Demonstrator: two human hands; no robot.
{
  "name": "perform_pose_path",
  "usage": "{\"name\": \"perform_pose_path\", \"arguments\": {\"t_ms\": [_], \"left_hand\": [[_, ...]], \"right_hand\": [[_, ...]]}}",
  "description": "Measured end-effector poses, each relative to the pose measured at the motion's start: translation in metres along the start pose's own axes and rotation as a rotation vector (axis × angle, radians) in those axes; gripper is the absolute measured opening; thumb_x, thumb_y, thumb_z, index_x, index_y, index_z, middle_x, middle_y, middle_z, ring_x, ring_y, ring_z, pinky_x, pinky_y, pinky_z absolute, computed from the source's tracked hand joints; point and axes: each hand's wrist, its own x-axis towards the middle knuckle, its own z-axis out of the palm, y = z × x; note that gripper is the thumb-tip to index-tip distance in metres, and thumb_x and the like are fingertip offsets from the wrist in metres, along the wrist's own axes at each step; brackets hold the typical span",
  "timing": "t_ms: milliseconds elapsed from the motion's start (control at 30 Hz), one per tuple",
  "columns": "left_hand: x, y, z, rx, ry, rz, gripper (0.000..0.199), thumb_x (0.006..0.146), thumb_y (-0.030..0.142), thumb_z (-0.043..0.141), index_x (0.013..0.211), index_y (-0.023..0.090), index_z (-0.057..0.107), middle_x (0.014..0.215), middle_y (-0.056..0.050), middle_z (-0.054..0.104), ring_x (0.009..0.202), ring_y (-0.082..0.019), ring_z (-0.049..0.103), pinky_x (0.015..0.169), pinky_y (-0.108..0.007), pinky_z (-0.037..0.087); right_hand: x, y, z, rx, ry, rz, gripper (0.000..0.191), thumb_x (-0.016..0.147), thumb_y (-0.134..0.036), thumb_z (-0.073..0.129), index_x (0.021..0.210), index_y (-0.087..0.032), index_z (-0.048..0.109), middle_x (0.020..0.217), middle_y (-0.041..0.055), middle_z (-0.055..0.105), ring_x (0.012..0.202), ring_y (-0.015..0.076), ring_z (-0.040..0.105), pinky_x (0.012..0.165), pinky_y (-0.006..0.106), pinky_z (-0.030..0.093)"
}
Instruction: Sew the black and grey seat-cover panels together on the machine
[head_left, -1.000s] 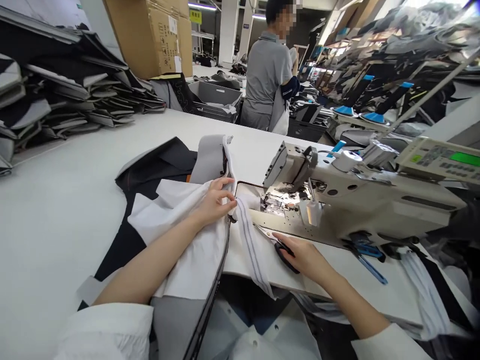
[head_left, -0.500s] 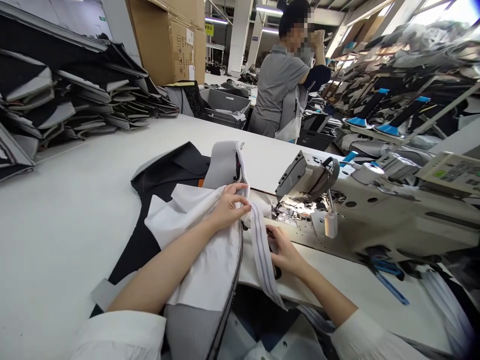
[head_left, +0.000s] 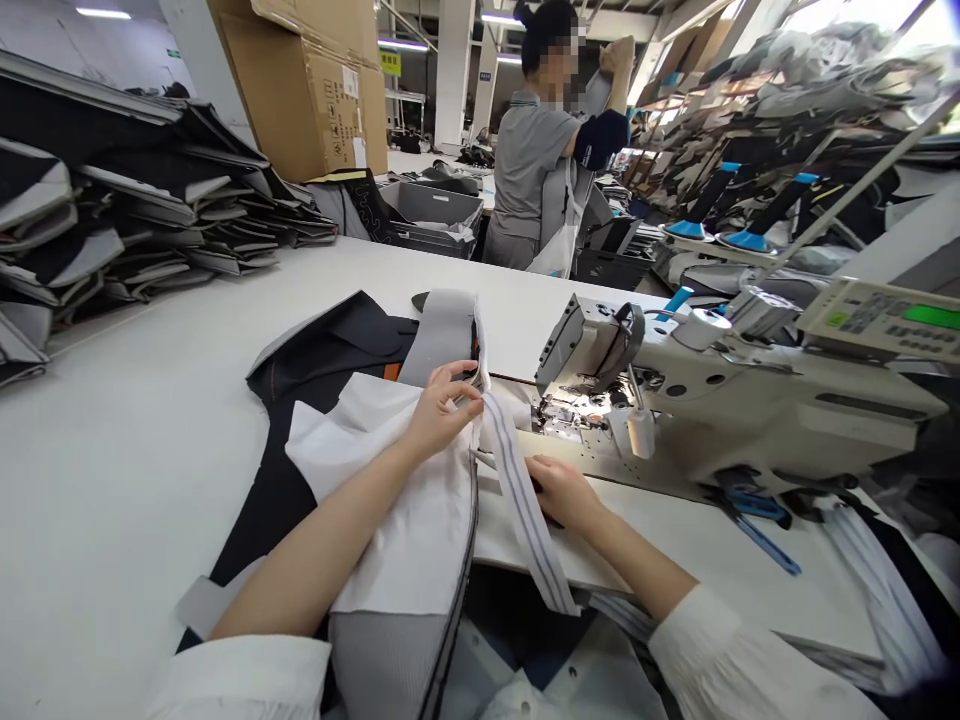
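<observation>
My left hand (head_left: 448,405) pinches the upper end of a white strip with blue-grey stripes (head_left: 525,500) at the edge of a garment piece. White fabric (head_left: 397,560) lies under my left forearm, over dark cloth (head_left: 281,480) and a grey panel (head_left: 442,335). Right of the strip, my right hand (head_left: 559,490) is closed round dark-handled scissors, mostly hidden by fingers and strip. Their metal tip (head_left: 484,458) shows left of the strip, near the fabric edge. The strip's lower end hangs at the table edge.
A sewing machine (head_left: 675,400) with a lit needle area stands to the right, a blue-handled tool (head_left: 769,545) in front of it. Stacked dark pieces (head_left: 150,190) fill the back left. Behind the table (head_left: 150,420), a person (head_left: 529,160) in grey handles fabric near bins.
My right hand has moved slightly up and left, and the scissors' tip now shows beyond the strip. The strip hangs straighter. My left hand keeps its pinch. The view has shifted a little.
</observation>
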Motion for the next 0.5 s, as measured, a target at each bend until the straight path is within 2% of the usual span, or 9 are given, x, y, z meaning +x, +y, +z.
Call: {"name": "perform_pose_path", "arguments": {"t_ms": [67,167,233,300,367,400,467,500], "left_hand": [[-0.001,-0.002,0.001,0.043,-0.025,0.008,0.015,0.082,0.036,0.058,0.086,0.023,0.064,0.131,-0.005,0.048,0.125,-0.022,0.038,0.103,-0.04,0.034],[-0.001,-0.005,0.003,0.167,-0.048,0.039,0.027,0.083,0.038,0.056,0.106,0.024,0.06,0.131,-0.007,0.047,0.125,-0.024,0.037,0.103,-0.043,0.033],[-0.001,-0.007,0.004,0.312,-0.012,0.049,0.03,0.084,0.034,0.053,0.112,0.023,0.057,0.131,-0.009,0.046,0.124,-0.025,0.037,0.104,-0.043,0.031],[-0.003,-0.008,0.005,0.512,0.05,0.018,0.033,0.084,0.031,0.05,0.115,0.022,0.056,0.136,-0.011,0.04,0.127,-0.027,0.034,0.105,-0.045,0.027],[-0.009,-0.007,0.005,0.703,0.059,-0.119,0.042,0.084,0.033,0.049,0.124,0.021,0.049,0.142,-0.013,0.033,0.129,-0.031,0.031,0.104,-0.048,0.027],[-0.014,-0.007,0.004,0.769,0.011,-0.222,0.051,0.083,0.037,0.05,0.131,0.02,0.043,0.143,-0.015,0.032,0.128,-0.034,0.031,0.101,-0.05,0.028],[-0.024,-0.006,0.003,0.842,-0.155,-0.408,0.069,0.082,0.047,0.05,0.14,0.017,0.029,0.137,-0.019,0.038,0.124,-0.038,0.036,0.095,-0.053,0.033],[-0.029,-0.005,0.003,0.856,-0.246,-0.456,0.076,0.08,0.051,0.05,0.142,0.016,0.023,0.132,-0.02,0.043,0.12,-0.038,0.04,0.092,-0.052,0.035]], "right_hand": [[-0.027,0.023,-0.01,0.001,-0.023,0.103,0.031,0.082,-0.028,0.054,0.112,-0.025,0.06,0.09,0.003,0.068,0.077,0.018,0.064,0.065,0.026,0.049],[-0.075,0.069,-0.028,-0.049,0.007,0.315,0.037,0.083,-0.034,0.05,0.119,-0.023,0.056,0.103,0.0065,0.066,0.09,0.0216,0.063,0.075,0.031,0.051],[-0.104,0.096,-0.041,-0.181,0.046,0.388,0.044,0.084,-0.03,0.047,0.127,-0.019,0.051,0.105,0.0091,0.065,0.094,0.0243,0.062,0.079,0.035,0.05],[-0.124,0.111,-0.053,-0.369,0.09,0.416,0.047,0.083,-0.024,0.045,0.129,-0.015,0.049,0.108,0.0132,0.063,0.098,0.0287,0.059,0.082,0.041,0.048],[-0.132,0.111,-0.06,-0.524,0.168,0.417,0.042,0.084,-0.022,0.044,0.125,-0.014,0.053,0.114,0.0161,0.06,0.1,0.0323,0.056,0.084,0.046,0.045],[-0.13,0.105,-0.061,-0.555,0.216,0.396,0.038,0.085,-0.021,0.044,0.121,-0.014,0.056,0.115,0.0161,0.059,0.101,0.0325,0.056,0.085,0.047,0.044],[-0.116,0.084,-0.056,-0.495,0.295,0.266,0.032,0.087,-0.019,0.042,0.114,-0.016,0.06,0.114,0.0137,0.061,0.099,0.0287,0.056,0.086,0.043,0.043],[-0.103,0.071,-0.049,-0.412,0.297,0.147,0.031,0.087,-0.017,0.042,0.111,-0.017,0.061,0.111,0.012,0.062,0.098,0.0255,0.056,0.085,0.04,0.043]]}}
